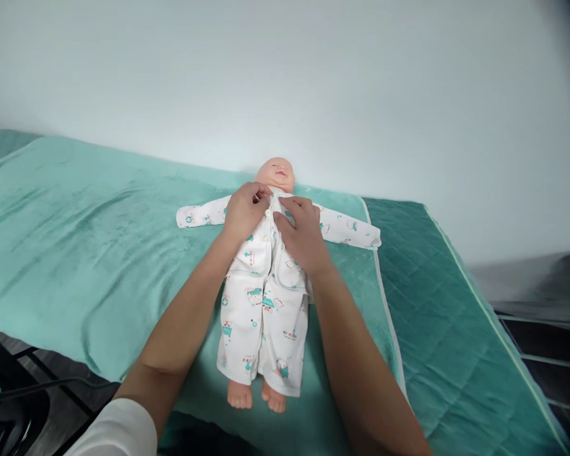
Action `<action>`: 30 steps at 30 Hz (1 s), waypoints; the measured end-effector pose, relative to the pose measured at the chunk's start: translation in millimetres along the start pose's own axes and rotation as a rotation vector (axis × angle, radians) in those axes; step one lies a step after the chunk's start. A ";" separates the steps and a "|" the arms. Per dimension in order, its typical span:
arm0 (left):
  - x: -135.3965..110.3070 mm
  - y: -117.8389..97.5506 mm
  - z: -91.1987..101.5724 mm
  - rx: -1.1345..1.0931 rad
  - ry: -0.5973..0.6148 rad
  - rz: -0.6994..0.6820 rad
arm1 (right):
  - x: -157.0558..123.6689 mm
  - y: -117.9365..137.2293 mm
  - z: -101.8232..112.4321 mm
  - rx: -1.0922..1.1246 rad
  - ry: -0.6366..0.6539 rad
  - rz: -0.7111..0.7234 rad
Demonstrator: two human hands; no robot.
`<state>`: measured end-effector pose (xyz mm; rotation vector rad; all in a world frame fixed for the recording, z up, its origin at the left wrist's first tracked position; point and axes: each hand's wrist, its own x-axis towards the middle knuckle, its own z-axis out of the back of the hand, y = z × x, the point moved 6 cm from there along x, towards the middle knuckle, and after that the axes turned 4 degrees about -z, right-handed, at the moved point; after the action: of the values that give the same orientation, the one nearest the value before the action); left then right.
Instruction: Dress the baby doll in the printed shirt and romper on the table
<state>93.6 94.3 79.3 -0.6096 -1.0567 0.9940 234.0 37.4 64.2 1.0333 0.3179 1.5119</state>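
A baby doll [274, 173] lies on its back, head toward the wall and bare feet toward me. It wears a white printed jacket [292, 273] with buttons down the front and matching trousers [240, 310]. Both sleeves stretch out sideways. At the chest, the jacket's two front edges hang apart lower down. My left hand [247, 209] pinches the front edge near the collar, thumb and fingers together. Opposite it, my right hand [304, 231] has its bent thumb and fingers on the other front edge near the top. Fingers partly cover the upper buttons.
A light green blanket [76, 253] lies under the doll, wrinkled at the left. Beneath it, a darker quilted cover [446, 316] shows on the right. A pale wall [285, 76] stands behind. At the lower left are a black object and a cable [66, 381].
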 end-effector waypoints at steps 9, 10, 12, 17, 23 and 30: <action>-43.7 -10.1 13.8 -0.003 0.034 -0.008 | -31.9 20.1 13.8 -0.118 -0.153 -0.046; -44.8 -10.2 14.0 0.007 0.047 -0.011 | -32.3 20.4 14.5 -0.122 -0.149 -0.071; -44.4 -10.3 14.0 0.029 0.062 -0.015 | -31.6 20.5 16.0 -0.114 -0.125 -0.113; -39.1 -11.6 12.2 0.005 0.096 0.024 | -24.2 14.0 22.6 0.018 -0.039 -0.210; -37.5 -21.8 7.7 -0.211 0.099 0.073 | -21.1 -0.8 25.6 0.421 0.003 -0.413; -37.1 -23.3 4.1 -0.226 0.161 0.118 | -30.8 11.9 17.2 0.510 -0.064 -0.385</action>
<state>93.0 50.5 84.1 -0.9310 -1.0051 0.9167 235.4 0.5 69.5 1.3240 0.8377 1.0656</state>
